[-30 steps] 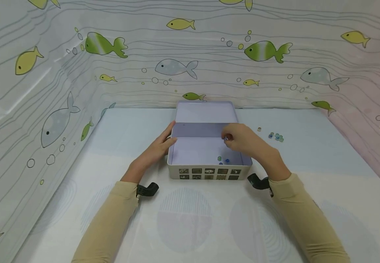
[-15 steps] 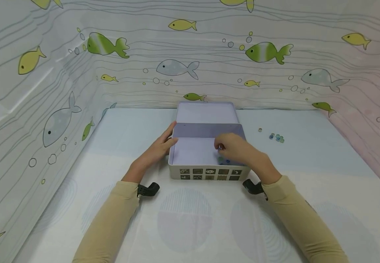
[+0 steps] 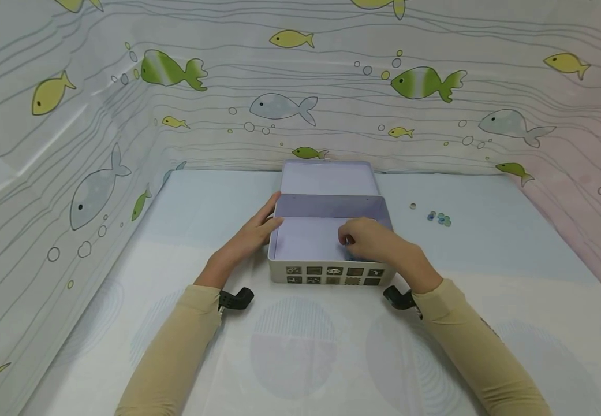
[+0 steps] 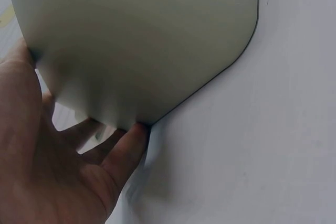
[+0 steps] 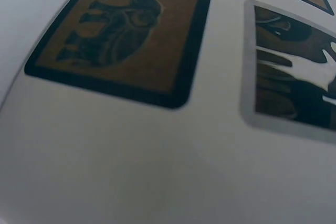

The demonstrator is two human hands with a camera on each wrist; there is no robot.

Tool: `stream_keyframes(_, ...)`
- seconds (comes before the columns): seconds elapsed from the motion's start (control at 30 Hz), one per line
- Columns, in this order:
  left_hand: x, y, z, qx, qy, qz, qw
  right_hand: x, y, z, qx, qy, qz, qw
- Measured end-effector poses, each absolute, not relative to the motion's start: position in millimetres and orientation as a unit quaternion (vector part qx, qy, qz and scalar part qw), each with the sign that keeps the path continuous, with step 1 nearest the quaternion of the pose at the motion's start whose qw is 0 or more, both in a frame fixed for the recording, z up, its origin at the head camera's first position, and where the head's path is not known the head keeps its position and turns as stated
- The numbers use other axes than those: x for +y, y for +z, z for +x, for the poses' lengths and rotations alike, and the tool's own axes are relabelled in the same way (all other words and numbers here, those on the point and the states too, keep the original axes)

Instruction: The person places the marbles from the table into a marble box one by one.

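Note:
A shallow white tin box (image 3: 300, 240) with a pale lilac inside stands with its hinged lid (image 3: 330, 178) raised at the back. My left hand (image 3: 248, 237) grips its left wall, thumb over the rim; in the left wrist view the fingers of my left hand (image 4: 79, 166) lie against the outer side (image 4: 157, 40). Inside the box, at the front right, my right hand (image 3: 370, 238) reaches down with curled fingers. Small glass beads there are mostly hidden under it. I cannot tell whether a bead is between the fingertips.
Several blue and green glass beads (image 3: 443, 219) lie right of the box, with a single ring-like piece (image 3: 413, 206) behind them. Square pictures, one an elephant (image 5: 123, 35), decorate the box front. A fish-patterned sheet (image 3: 342, 86) rises behind the table.
My right hand has moved left and down into the box, carrying a small bead in the earlier frames, and now covers the beads there. My left hand keeps its place.

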State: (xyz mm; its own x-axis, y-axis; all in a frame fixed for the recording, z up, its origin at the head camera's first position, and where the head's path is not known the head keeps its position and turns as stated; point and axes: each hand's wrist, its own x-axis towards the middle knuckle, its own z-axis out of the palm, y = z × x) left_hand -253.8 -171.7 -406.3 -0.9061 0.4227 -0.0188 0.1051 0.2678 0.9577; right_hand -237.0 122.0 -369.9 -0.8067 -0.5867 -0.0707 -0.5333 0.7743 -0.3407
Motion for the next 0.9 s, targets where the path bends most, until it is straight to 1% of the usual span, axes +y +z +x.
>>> stream_keyframes(0.17,-169.2,-390.2,-245.3,0.779,0.585,0.167,0.149,122.2,-371.3,-237.5,0.939,-0.147,-0.299,0.084)
stream_keyframes(0.27,-169.1,-388.0,-244.0,0.780,0.584,0.167,0.151,122.5,-371.8,-237.8,0.938,-0.149,-0.302,0.080)
stream_keyframes(0.6,-172.2,-411.9,-257.2,0.789,0.576,0.173,0.129,123.4,-369.6,-238.1,0.939,-0.162,-0.292,0.085)
stream_keyframes(0.73,-172.1,-411.7,-256.4,0.789,0.576,0.173,0.127,125.1,-367.2,-237.9,0.936,-0.175,-0.298,0.071)
stream_keyframes(0.9,-172.3,-411.9,-256.4,0.796,0.568,0.167,0.126,128.3,-365.1,-240.3,0.932,-0.187,-0.309,0.036)
